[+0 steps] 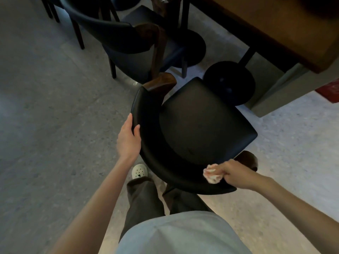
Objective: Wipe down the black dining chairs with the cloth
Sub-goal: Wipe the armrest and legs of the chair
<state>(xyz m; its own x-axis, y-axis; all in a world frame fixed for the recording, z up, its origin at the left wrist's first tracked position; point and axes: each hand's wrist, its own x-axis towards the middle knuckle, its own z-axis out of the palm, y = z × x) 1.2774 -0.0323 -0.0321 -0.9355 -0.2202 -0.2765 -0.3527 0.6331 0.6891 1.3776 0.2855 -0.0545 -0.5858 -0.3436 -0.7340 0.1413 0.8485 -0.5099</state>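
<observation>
A grey speckled floor (45, 107) ran under a wooden table (275, 24) at the upper right, with a round black pedestal base (229, 83) below it. 2 black chairs stood there: the near chair (201, 125) directly in front of the person, the far chair (119, 39) behind it.

The left hand (128, 138) clasped the left side of the near chair's curved backrest, thumb hooked over the top edge and fingers laid along the outer face. The right hand (233, 173) was curled tight around the cloth (211, 174), pressing it on the top of the backrest near its right end, well apart from the left hand.

Most of the cloth was buried in the fist, so only a crumpled wad showed. The near chair's legs were hidden beneath the seat, and the far chair was cut off at the top edge. 1 pale shoe (139, 171) showed below the backrest.

The cloth looked white with pinkish patches. The near chair was smooth, slightly glossy black, with brown wooden arm ends.
</observation>
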